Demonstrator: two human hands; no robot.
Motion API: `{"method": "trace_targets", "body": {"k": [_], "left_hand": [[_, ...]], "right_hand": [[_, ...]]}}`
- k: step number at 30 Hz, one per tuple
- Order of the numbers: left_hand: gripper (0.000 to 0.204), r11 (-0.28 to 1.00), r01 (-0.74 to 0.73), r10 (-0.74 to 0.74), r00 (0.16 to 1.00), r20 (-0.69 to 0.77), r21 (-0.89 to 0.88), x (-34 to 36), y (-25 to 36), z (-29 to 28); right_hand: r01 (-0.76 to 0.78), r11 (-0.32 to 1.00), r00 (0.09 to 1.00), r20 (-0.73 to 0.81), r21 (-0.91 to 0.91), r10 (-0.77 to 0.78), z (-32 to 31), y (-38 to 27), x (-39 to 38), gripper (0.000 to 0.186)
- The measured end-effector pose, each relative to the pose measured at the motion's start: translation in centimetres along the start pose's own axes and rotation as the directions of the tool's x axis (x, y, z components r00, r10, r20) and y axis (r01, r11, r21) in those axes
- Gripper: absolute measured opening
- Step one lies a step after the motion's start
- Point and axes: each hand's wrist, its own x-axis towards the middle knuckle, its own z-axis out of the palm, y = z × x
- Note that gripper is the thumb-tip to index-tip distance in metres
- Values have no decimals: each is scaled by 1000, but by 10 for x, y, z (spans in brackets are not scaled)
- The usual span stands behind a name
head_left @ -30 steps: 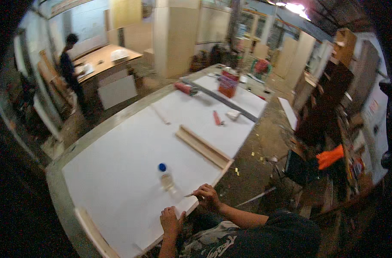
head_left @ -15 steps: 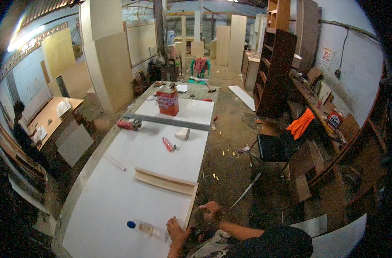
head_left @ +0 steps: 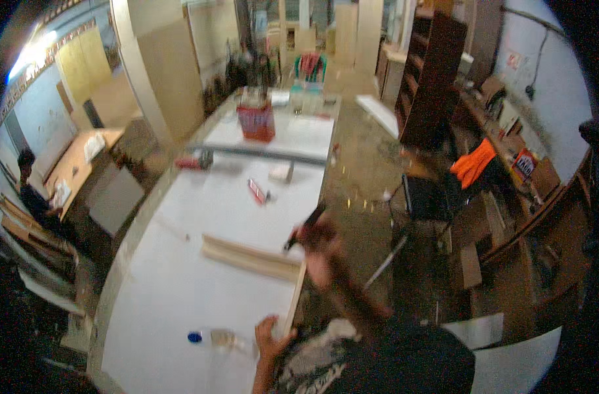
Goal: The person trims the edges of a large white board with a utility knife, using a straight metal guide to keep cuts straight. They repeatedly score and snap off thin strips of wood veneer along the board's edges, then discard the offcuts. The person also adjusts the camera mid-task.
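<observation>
My left hand [head_left: 273, 338] is closed around the near end of a thin pale wooden strip [head_left: 297, 289] at the right edge of the white-topped table. That strip meets the end of a pale wooden channel-like piece [head_left: 250, 258] lying crosswise on the table. Raised over the table's right edge, my right hand [head_left: 320, 240] grips a dark hand tool [head_left: 306, 226]; motion blurs it too much to tell its kind. Left of my left hand lies a clear bottle [head_left: 224, 339] with a blue cap [head_left: 195, 337] by it.
Farther up the table [head_left: 161, 276] are a red tool [head_left: 256, 190], a pale block [head_left: 281, 172], a grey bar [head_left: 266, 155] and a red can [head_left: 256, 123]. A black chair [head_left: 427, 200] with orange cloth [head_left: 473, 163] stands right. Another person [head_left: 36, 190] works at far left.
My right hand has risen away from my left hand with the dark tool, moving up and forward. The left hand stays at the strip's near end. The whole view has shifted slightly.
</observation>
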Motion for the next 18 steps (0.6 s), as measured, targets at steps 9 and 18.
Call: {"method": "trace_targets", "body": {"k": [9,18], "left_hand": [[53,985,173,-169,977,129,-17,14,27,-8],[41,949,265,-267,964,11,-169,14,30,0]], "right_hand": [[-169,966,875,481,198,54,72,-58,19,28],[-323,924,764,633,206,126,72,-30,24,30]]}}
